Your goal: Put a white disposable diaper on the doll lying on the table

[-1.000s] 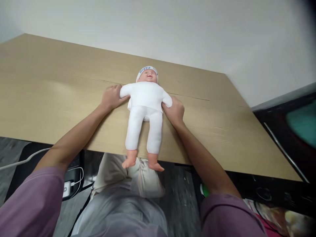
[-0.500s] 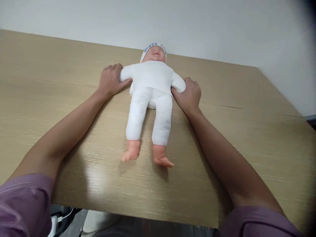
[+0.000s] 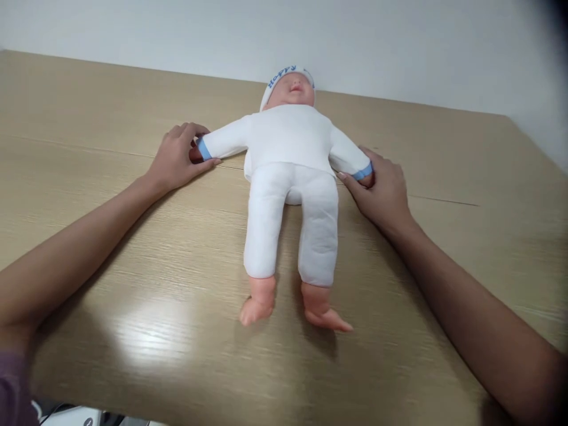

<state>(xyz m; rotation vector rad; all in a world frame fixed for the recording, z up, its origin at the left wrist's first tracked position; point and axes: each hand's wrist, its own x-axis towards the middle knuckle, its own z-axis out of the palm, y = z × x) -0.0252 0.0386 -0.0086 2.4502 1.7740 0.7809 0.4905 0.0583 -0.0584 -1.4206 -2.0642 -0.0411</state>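
Our left hand (image 3: 177, 157) sits in the upper left of the frame, fingers curled and pinched shut, forearm running down to the lower left edge. Our right hand (image 3: 381, 189) sits right of centre, fingers likewise closed, forearm stretching to the lower right corner.

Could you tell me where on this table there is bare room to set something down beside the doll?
The table is bare left of the left hand, right of the right hand up to the wall, and along the near edge below the doll. It is crowded only at the doll's outstretched arms, where both hands grip.
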